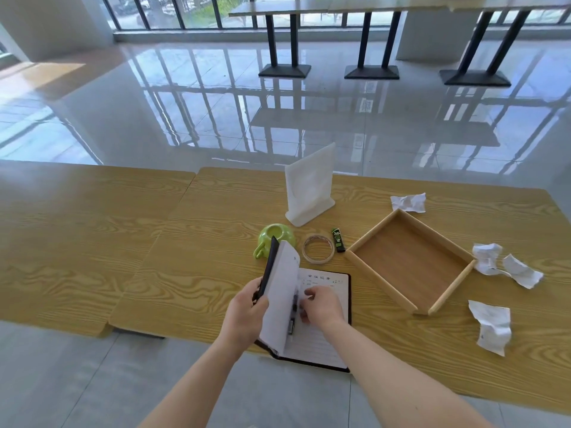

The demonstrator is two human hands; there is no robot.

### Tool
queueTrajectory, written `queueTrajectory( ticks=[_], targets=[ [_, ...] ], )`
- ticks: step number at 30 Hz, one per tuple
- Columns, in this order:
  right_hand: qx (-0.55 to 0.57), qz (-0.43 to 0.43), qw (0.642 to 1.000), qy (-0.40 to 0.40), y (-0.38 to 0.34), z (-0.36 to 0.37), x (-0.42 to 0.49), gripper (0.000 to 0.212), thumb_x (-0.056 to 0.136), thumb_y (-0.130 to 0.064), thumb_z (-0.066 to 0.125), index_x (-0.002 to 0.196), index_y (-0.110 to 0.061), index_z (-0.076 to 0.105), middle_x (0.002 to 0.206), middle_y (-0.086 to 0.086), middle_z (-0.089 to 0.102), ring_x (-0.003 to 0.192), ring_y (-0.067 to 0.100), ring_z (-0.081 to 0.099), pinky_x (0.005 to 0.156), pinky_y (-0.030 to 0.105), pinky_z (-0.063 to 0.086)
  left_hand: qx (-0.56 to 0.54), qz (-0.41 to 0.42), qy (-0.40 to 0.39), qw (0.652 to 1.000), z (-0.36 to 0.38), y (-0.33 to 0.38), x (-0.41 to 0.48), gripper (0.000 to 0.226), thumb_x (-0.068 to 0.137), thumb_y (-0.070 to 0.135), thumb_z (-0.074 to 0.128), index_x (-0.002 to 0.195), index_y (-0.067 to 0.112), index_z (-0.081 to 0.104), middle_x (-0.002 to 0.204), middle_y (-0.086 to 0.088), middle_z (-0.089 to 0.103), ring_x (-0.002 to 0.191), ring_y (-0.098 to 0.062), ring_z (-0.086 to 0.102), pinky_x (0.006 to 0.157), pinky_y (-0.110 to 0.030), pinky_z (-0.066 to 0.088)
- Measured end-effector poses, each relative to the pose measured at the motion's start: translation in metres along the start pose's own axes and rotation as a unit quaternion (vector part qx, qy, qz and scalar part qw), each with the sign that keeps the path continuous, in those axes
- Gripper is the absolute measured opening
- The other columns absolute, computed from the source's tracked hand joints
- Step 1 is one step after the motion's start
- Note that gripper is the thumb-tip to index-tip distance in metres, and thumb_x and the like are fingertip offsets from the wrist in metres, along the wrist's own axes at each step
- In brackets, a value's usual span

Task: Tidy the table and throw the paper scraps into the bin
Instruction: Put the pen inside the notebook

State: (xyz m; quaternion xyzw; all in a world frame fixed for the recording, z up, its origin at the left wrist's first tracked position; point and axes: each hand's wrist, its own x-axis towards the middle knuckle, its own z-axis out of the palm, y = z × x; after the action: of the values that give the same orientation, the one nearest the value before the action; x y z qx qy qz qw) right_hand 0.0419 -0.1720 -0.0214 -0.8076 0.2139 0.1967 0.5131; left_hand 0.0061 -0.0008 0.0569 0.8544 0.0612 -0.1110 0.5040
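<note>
A black notebook [324,344] lies open near the front edge of the wooden table [154,242]. My left hand [244,313] grips its black cover and left block of pages, lifted nearly upright. My right hand [321,305] rests on the right page beside a pen [293,316] lying in the fold; whether the fingers hold the pen is unclear. Several crumpled paper scraps lie to the right: one [408,202] behind the tray, two [506,267] at its right corner, one [491,327] near the front.
An empty wooden tray [383,282] sits right of the notebook. Behind the notebook are a green cup [273,239] on its side, a tape ring [318,249], a small green-black tube [338,240] and a white upright stand [309,186]. No bin is in view.
</note>
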Motion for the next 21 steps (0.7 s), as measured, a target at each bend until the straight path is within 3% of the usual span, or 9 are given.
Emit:
queueTrajectory(
  ticks=[3,5,7,13,16,18,21],
  targets=[
    [0.052,-0.015,0.999,-0.002,0.004,0.002,0.001,0.037,0.09,0.001,0.052,0.126,-0.005,0.061,0.107,0.013,0.07,0.093,0.029,0.069,0.087,0.047,0.058,0.005,-0.013,0.003,1.0,-0.002,-0.002,0.001,0.032,0.096,0.015,0.048,0.125,0.025,0.058,0.095,0.019,0.071,0.086,0.005,0.062,0.067,-0.012,0.047],
    [0.115,-0.01,0.993,-0.024,0.005,0.002,-0.002,0.035,0.089,0.008,0.048,0.119,-0.002,0.063,0.096,0.013,0.069,0.079,0.028,0.07,0.077,0.048,0.061,0.015,-0.02,0.002,1.0,-0.001,0.001,0.0,0.041,0.096,0.018,0.049,0.137,0.022,0.051,0.116,0.01,0.068,0.107,-0.004,0.061,0.089,-0.026,0.052],
    [0.144,-0.002,0.989,-0.029,0.006,-0.001,-0.004,0.034,0.091,0.01,0.046,0.119,-0.002,0.061,0.096,0.014,0.068,0.081,0.031,0.072,0.075,0.046,0.062,0.021,-0.016,-0.004,1.0,0.003,0.003,-0.001,0.046,0.097,0.019,0.05,0.143,0.02,0.047,0.124,0.0,0.065,0.115,-0.017,0.059,0.099,-0.037,0.05],
    [0.181,0.021,0.983,0.031,0.022,-0.032,-0.008,0.032,0.095,0.005,0.046,0.122,-0.006,0.058,0.099,0.013,0.067,0.082,0.027,0.071,0.069,0.036,0.063,0.032,0.03,-0.02,0.999,0.023,0.014,-0.004,0.041,0.096,0.018,0.053,0.137,0.024,0.054,0.096,0.007,0.07,0.076,-0.001,0.061,0.067,-0.014,0.045],
    [0.171,0.035,0.981,0.081,0.036,-0.055,-0.012,0.032,0.094,0.001,0.047,0.122,-0.009,0.059,0.097,0.01,0.067,0.081,0.024,0.069,0.067,0.033,0.062,0.053,0.04,-0.018,0.998,0.034,0.02,-0.008,0.04,0.096,0.018,0.052,0.135,0.026,0.055,0.092,0.014,0.069,0.068,0.002,0.06,0.06,-0.013,0.042],
    [0.128,0.042,0.985,0.107,0.045,-0.069,-0.013,0.033,0.093,-0.003,0.048,0.123,-0.011,0.059,0.1,0.006,0.067,0.084,0.022,0.068,0.076,0.039,0.061,0.085,0.054,-0.014,0.995,0.044,0.026,-0.01,0.036,0.096,0.018,0.052,0.13,0.029,0.057,0.084,0.017,0.067,0.064,0.001,0.058,0.056,-0.014,0.04],
    [0.095,0.062,0.988,0.105,0.055,-0.082,-0.009,0.033,0.093,-0.006,0.047,0.123,-0.013,0.059,0.103,0.002,0.066,0.086,0.019,0.067,0.085,0.045,0.058,0.159,0.092,-0.014,0.983,0.063,0.037,-0.013,0.022,0.094,0.018,0.05,0.11,0.028,0.061,0.082,0.013,0.067,0.072,-0.005,0.06,0.064,-0.024,0.049]
  ],
)
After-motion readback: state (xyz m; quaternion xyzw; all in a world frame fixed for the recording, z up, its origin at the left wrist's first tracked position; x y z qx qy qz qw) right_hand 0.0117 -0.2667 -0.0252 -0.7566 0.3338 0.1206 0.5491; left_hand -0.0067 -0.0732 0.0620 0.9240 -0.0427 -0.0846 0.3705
